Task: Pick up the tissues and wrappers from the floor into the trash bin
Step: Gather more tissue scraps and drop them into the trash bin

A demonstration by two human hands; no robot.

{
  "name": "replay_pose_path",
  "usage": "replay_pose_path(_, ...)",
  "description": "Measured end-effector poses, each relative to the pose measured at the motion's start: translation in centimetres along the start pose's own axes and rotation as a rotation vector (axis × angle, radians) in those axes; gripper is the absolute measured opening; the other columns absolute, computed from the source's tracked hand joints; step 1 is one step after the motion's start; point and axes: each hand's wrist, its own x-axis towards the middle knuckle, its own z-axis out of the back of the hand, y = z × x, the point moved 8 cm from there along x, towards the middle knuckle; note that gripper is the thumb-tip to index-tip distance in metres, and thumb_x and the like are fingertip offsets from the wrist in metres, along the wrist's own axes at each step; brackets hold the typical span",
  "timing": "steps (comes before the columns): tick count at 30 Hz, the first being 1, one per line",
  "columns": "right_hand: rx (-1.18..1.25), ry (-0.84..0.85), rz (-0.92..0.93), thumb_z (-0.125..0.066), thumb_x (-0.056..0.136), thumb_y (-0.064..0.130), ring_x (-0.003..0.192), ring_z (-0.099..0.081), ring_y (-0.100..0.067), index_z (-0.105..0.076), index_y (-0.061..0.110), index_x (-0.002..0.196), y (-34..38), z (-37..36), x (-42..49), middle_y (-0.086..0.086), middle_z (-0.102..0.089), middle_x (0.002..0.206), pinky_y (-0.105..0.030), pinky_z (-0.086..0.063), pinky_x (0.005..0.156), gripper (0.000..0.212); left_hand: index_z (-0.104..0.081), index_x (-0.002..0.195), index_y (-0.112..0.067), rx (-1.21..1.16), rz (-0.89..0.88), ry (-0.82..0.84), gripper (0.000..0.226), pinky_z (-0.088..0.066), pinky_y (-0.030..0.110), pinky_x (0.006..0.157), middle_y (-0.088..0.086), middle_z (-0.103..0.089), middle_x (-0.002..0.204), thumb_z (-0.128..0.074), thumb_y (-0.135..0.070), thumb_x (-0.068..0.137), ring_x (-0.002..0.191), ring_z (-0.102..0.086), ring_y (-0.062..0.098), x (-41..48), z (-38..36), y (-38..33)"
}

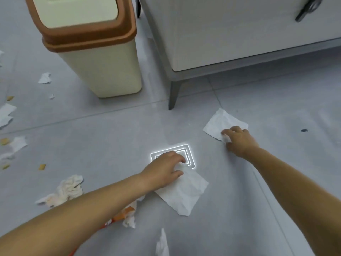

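Left hand: our left hand (164,169) sits at the centre of the frame, fingers curled onto the upper-left end of the centre tissue (184,194), pinching it against the floor (267,191).
Right hand: our right hand (239,140) is to the right and a little higher, well apart from the left, fingertips bunching the lower edge of the right tissue (221,121).
Centre tissue: flat, its long axis runs from the hand down to the lower right.
Right tissue: flat, just below the cabinet (239,34) leg.
Bin: the bin (103,71) stands upright in the upper left, above and left of both hands; its top shows at the frame's upper edge.
Nearer hand: we judge the left, so its tissue has the shorter carry; the right must cross further leftward.
Still on the floor: a crumpled tissue (68,187) at lower left, an orange wrapper (123,214) under our left forearm, and scraps (44,78) along the left edge.
Progress: early, we think.
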Motion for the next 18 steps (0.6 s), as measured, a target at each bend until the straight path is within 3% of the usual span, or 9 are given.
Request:
replay_pose_path(3,0.008,-0.012,-0.012,-0.048,0.085,0.011,0.100,-0.050,-0.035,-0.049,0.020,0.118,-0.1,-0.9,-0.9,-0.011,-0.048,0.116,-0.041,-0.046,0.078,0.034,-0.046,0.123,-0.026,0.081,0.012,0.154,0.046,-0.042,0.038,0.097,0.001,-0.047,0.126,-0.061,-0.033,0.081,0.117,-0.043,0.020,-0.6,-3.6,-0.1)
replay_pose_path(5,0.052,-0.005,-0.022,-0.046,0.084,0.009,0.092,-0.053,-0.035,-0.052,0.015,0.111,-0.2,-1.3,-1.4,-0.012,-0.050,0.108,-0.039,-0.046,0.076,0.028,-0.042,0.122,-0.026,0.183,-0.021,0.248,0.049,-0.046,0.039,0.086,0.001,-0.043,0.122,-0.063,-0.030,0.077,0.111,-0.041,0.021,-1.2,-5.6,-0.2)
replay_pose_path(7,0.086,0.019,-0.021,-0.047,0.084,0.008,0.091,-0.055,-0.034,-0.054,0.015,0.106,0.0,-1.5,-1.7,-0.012,-0.052,0.107,-0.039,-0.046,0.076,0.025,-0.042,0.113,-0.022,0.291,-0.122,0.277,0.040,-0.043,0.035,0.071,0.004,-0.040,0.111,-0.058,-0.022,0.077,0.101,-0.040,0.024,-1.5,-6.5,-0.6)
replay_pose_path(10,0.110,0.052,0.012,-0.049,0.084,0.010,0.093,-0.056,-0.035,-0.055,0.018,0.107,1.3,-1.5,-2.2,-0.012,-0.055,0.107,-0.038,-0.046,0.077,0.025,-0.047,0.105,-0.020,0.289,-0.137,0.302,0.022,-0.037,0.032,0.071,0.006,-0.045,0.104,-0.048,-0.014,0.084,0.097,-0.046,0.028,-1.2,-6.7,-0.4)
replay_pose_path(13,0.223,0.010,0.069,-0.047,0.083,0.007,0.087,-0.058,-0.034,-0.064,0.016,0.100,3.9,-0.5,-2.7,-0.015,-0.058,0.099,-0.033,-0.044,0.072,0.025,-0.061,0.102,-0.016,0.081,-0.006,0.202,0.028,-0.038,0.027,0.078,0.006,-0.052,0.107,-0.045,-0.005,0.082,0.097,-0.052,0.024,-0.7,-4.6,0.9)
replay_pose_path(15,0.347,-0.006,0.084,-0.047,0.082,0.003,0.079,-0.060,-0.030,-0.070,0.013,0.091,6.0,0.4,-3.2,-0.011,-0.058,0.090,-0.029,-0.044,0.070,0.026,-0.068,0.091,-0.012,-0.015,0.045,0.079,0.031,-0.037,0.021,0.075,0.006,-0.062,0.100,-0.045,0.001,0.076,0.094,-0.055,0.019,-0.5,-1.8,1.8)
replay_pose_path(18,0.523,-0.042,0.106,-0.045,0.082,0.001,0.075,-0.063,-0.027,-0.071,0.010,0.085,9.6,2.4,-3.7,-0.004,-0.058,0.084,-0.035,-0.052,0.071,0.028,-0.070,0.080,-0.014,-0.143,0.196,-0.099,0.031,-0.036,0.008,0.062,-0.003,-0.067,0.084,-0.046,0.002,0.073,0.079,-0.057,0.011,-0.9,3.2,4.0)
